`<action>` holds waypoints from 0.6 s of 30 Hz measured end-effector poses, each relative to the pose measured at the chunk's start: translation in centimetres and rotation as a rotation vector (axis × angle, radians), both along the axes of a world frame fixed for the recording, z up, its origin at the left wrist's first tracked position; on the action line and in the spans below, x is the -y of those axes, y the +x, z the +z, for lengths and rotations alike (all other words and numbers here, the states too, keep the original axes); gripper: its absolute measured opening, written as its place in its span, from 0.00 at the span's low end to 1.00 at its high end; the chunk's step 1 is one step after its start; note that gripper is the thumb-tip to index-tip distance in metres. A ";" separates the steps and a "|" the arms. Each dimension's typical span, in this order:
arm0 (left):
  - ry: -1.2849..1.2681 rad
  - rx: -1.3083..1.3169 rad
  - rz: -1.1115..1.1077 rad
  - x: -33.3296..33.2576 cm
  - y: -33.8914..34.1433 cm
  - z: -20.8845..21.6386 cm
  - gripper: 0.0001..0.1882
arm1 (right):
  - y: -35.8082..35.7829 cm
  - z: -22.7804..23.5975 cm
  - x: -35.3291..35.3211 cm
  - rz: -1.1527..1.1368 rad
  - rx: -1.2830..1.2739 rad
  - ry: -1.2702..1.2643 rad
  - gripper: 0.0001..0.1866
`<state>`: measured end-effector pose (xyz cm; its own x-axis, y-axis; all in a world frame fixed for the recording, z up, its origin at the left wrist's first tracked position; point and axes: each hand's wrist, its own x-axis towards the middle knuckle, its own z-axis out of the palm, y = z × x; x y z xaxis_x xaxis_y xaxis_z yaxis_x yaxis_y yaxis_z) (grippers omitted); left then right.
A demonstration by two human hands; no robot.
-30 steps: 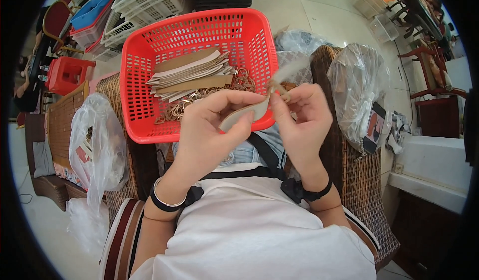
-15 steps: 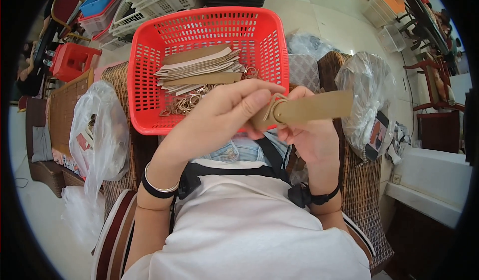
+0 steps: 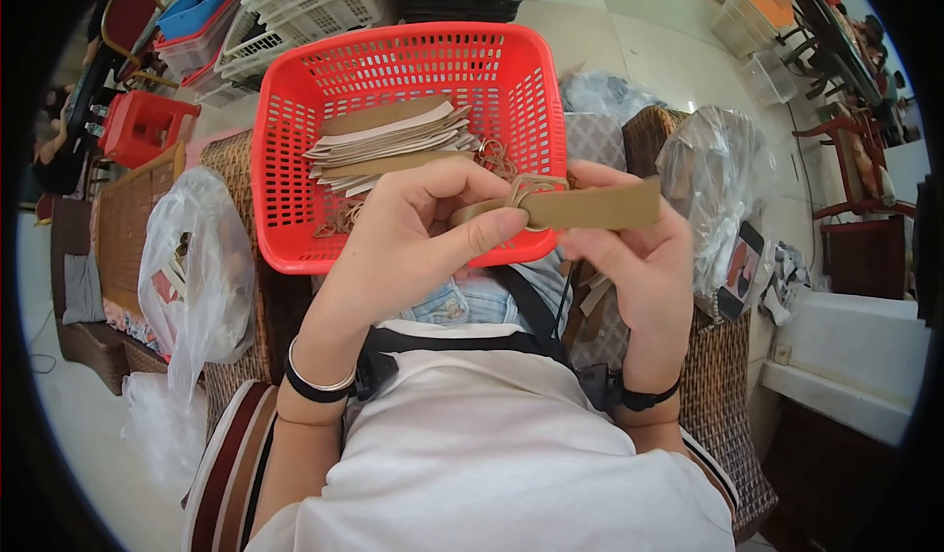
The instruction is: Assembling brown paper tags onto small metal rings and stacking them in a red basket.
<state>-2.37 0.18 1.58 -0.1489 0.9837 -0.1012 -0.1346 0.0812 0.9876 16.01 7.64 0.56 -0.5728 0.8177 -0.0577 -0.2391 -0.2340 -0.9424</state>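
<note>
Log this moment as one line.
left hand: pinches tan strap beside buckle | right hand: fingers behind strap, thumb near its lower edge | red basket: holds stacked strips, metal loops

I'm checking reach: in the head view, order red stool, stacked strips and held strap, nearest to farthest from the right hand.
1. Held strap: in the right hand.
2. Stacked strips: ahead-left, inside the red basket.
3. Red stool: at the far left.

Strips lie stacked inside the basket, rings before them; behind it stand crates, left a plastic bag, right a second bag with a smartphone.
</note>
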 end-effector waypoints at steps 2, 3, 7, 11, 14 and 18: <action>-0.039 -0.005 -0.001 -0.1 0.0 0.1 0.09 | 1.5 -1.2 -0.9 0.127 -0.229 -0.060 0.13; -0.080 -0.014 0.003 -0.2 0.0 0.1 0.09 | 1.3 -1.5 -0.7 0.123 -0.231 -0.060 0.13; -0.078 0.055 0.042 -0.5 0.3 -0.1 0.09 | -1.1 -1.3 0.8 -0.041 -0.366 -0.251 0.13; 0.010 -0.036 0.099 -0.5 0.9 -0.5 0.08 | -0.7 -2.1 0.3 -0.044 -0.439 -0.326 0.04; 0.099 -0.138 0.145 -0.5 1.2 -1.3 0.07 | -0.5 -2.3 0.5 0.136 -0.435 -0.435 0.06; 0.149 -0.333 0.149 -0.4 1.6 -1.0 0.06 | -0.8 -2.2 0.3 0.234 -0.380 -0.659 0.08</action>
<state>-0.80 0.54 0.57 -0.2918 0.9491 0.1187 0.1954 -0.0624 0.9787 15.20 7.32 -1.63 -0.8031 0.5391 -0.2537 -0.3920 -0.7987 -0.4565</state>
